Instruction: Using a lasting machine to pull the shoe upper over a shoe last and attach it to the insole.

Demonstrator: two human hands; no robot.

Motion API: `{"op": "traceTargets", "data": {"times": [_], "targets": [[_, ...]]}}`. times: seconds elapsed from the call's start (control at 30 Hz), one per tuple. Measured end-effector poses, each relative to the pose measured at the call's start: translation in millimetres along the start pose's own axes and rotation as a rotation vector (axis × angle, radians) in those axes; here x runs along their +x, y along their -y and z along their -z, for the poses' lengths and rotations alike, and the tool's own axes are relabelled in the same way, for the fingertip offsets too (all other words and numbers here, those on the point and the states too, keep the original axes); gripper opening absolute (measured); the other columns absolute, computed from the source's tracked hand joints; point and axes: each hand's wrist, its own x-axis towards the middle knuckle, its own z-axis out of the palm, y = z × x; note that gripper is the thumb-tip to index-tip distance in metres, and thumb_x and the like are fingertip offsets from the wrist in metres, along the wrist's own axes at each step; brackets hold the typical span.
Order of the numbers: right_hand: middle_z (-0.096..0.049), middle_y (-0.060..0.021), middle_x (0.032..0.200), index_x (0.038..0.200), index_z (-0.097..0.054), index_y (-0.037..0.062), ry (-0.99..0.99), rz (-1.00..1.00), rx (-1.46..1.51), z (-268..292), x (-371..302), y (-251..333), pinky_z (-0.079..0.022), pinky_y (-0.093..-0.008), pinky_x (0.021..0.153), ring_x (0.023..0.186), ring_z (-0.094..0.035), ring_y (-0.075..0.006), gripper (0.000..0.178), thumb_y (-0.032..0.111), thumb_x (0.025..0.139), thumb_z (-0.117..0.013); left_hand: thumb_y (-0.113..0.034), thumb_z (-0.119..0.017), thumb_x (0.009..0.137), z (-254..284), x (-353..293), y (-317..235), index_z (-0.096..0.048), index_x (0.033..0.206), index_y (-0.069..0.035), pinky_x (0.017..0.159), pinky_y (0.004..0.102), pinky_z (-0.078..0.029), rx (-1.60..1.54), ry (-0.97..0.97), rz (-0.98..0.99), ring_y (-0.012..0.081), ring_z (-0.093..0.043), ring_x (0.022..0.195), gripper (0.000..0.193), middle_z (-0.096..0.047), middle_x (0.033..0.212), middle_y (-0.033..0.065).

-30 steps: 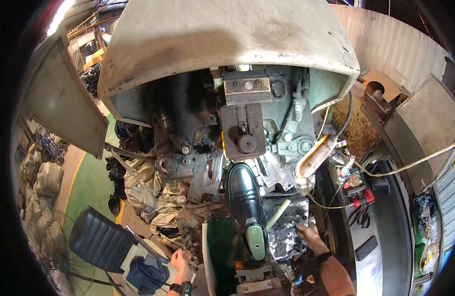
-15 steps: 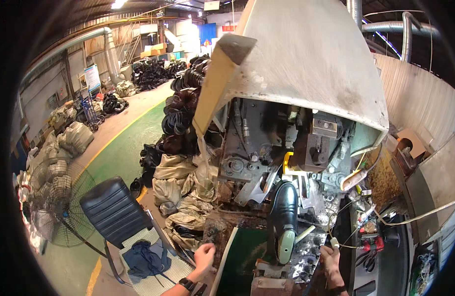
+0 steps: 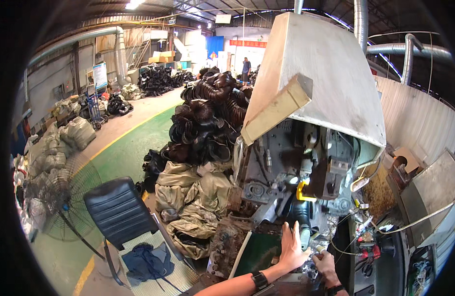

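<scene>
A black leather shoe [image 3: 300,211] sits in the machine with its toe pointing away from me, under a yellow curved part [image 3: 301,191]. A pale green block, apparently the shoe last [image 3: 305,239], shows at its near end. My left hand [image 3: 291,252] lies along the left of that block, fingers stretched out and up; whether it touches is hard to tell. To the right, my right hand [image 3: 326,264] has curled fingers beside a small pale tip [image 3: 320,249]. What those fingers hold is too small to make out.
A large pale metal hood [image 3: 331,79] covers the machine. Left of it stand stacked dark shoe parts [image 3: 205,111] and beige sacks [image 3: 200,190]. A black chair [image 3: 116,209] with dark cloth and a floor fan [image 3: 65,204] are at left. Cables and red tools [image 3: 370,252] lie right.
My left hand has moved right and forward to the shoe's near end, its fingers now stretched. The shoe appears deeper in the machine. The view has shifted, showing a distant person.
</scene>
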Motion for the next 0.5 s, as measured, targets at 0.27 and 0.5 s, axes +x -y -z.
{"op": "traceTargets", "data": {"times": [0.27,0.5], "targets": [[-0.077,-0.0178,0.093,0.126,-0.071,0.0074,0.013,-0.014,-0.167,1.4,4.0,0.3,-0.060,-0.0419,0.083,0.089,-0.076,-0.0317,0.052,0.029,0.080,-0.081,-0.019,-0.080,0.078,-4.3,-5.3,5.2,-0.006,0.160,0.002,0.126,0.0544,-0.012,-0.005,0.018,-0.006,0.0548,-0.008,0.153,0.112,-0.004,0.161,0.0426],[-0.077,-0.0173,0.097,0.123,-0.072,0.0095,0.139,-0.033,-0.262,10.9,10.6,23.0,-0.058,-0.0443,0.088,0.096,-0.074,-0.0353,0.049,0.038,0.084,-0.078,-0.019,-0.081,0.076,-2.2,-2.4,3.4,-0.012,0.160,0.001,0.126,0.0560,-0.015,0.034,-0.014,0.015,0.0550,-0.012,0.152,0.110,-0.008,0.161,0.0413]]}}
